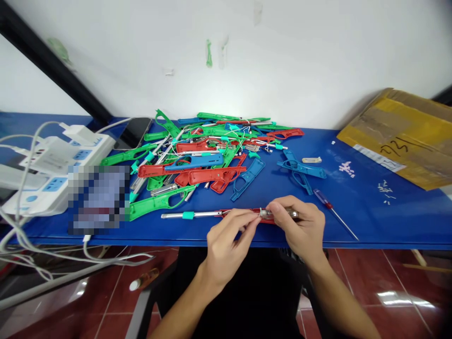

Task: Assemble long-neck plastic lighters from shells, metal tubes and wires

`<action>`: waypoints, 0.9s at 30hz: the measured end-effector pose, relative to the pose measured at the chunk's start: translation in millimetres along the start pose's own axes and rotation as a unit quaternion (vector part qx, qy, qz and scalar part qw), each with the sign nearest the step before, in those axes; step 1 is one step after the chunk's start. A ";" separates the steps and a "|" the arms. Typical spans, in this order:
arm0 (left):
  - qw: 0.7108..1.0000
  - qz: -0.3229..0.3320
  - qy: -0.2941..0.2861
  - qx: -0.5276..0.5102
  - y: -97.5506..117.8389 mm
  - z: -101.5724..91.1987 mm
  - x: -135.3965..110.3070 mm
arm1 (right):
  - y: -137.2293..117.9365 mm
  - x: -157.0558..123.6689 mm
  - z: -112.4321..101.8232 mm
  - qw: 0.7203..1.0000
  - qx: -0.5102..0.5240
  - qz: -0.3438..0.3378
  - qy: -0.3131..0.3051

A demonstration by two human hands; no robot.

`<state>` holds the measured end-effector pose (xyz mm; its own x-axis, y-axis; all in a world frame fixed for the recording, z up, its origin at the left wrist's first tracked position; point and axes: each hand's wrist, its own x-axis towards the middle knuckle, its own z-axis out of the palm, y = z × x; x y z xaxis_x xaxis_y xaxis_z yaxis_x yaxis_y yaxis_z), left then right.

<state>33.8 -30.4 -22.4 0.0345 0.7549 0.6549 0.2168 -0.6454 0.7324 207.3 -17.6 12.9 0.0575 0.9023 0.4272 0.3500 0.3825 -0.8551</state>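
My right hand [302,228] is closed around a clear lighter fuel tank [292,214] with a metal valve end pointing left. At that valve end, my left hand [228,245] pinches with thumb and fingertips; what it grips is too small to make out. Beneath both hands a red lighter casing half [270,221] lies on the blue table, mostly hidden. A metal lighter tube [205,214] with a teal sleeve extends left from it. To the right of my right hand lies a screwdriver [334,212] with a clear purple-red handle.
Red, green and blue lighter casings [212,175] and metal tubes are heaped behind my hands. A power strip [56,200] and phones stand at left, with cables over the edge. A taped cardboard box [402,136] and small pink pieces [346,168] are at right.
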 end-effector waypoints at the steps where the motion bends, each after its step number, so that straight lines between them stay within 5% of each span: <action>1: 1.000 -0.001 0.001 0.001 0.1 0.0 0.0 | -0.2 -0.3 0.4 1.000 -0.003 0.000 -0.003; 27: 0.998 0.021 0.027 0.043 2.9 1.3 0.6 | -0.1 -3.5 4.0 1.000 -0.015 -0.012 0.013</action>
<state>35.7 -31.7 -20.1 -0.0073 0.7184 0.6956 0.2996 -0.6621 0.6869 203.4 -20.0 10.3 0.0730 0.8872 0.4555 0.3787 0.3979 -0.8356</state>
